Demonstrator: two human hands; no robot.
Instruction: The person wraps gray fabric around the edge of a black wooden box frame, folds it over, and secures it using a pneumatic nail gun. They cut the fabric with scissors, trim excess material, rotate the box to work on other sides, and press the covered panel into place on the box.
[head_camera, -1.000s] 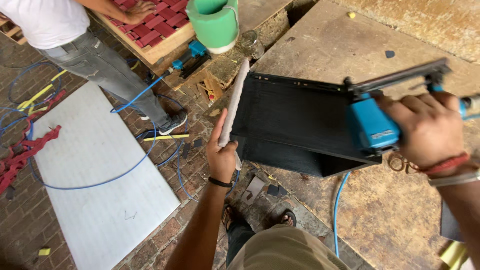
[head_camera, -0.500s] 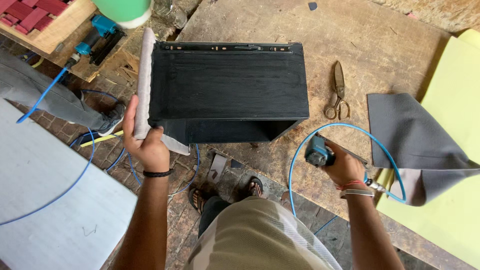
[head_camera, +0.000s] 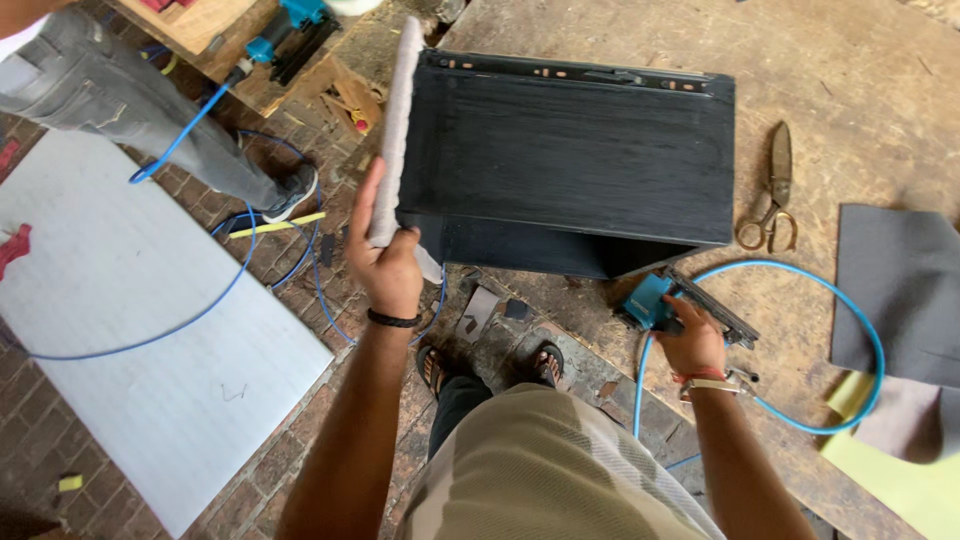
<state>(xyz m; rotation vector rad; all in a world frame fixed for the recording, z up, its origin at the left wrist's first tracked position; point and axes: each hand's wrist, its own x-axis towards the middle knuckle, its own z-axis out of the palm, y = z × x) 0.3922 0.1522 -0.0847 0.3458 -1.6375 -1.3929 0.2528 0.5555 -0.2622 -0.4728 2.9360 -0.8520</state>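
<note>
A black wooden drawer-like box (head_camera: 580, 160) lies on the worn wooden workbench (head_camera: 860, 70). Its left end carries a padded panel covered in pale grey fabric (head_camera: 392, 130). My left hand (head_camera: 385, 255) grips the lower edge of that padded panel. My right hand (head_camera: 690, 335) rests on a blue pneumatic staple gun (head_camera: 665, 300) that lies on the bench just below the box's right corner. A blue air hose (head_camera: 850, 300) loops from the gun across the bench.
Old scissors (head_camera: 772, 190) lie right of the box, with grey fabric (head_camera: 900, 290) and yellow foam (head_camera: 900, 480) beyond. Another person's leg in grey trousers (head_camera: 130, 110) stands at upper left near a second blue nail gun (head_camera: 285, 35). A white sheet (head_camera: 140, 320) covers the brick floor.
My right hand has lowered the staple gun from beside the box onto the bench. The view has swung so the box now lies flat before me. My left hand still holds the padded panel.
</note>
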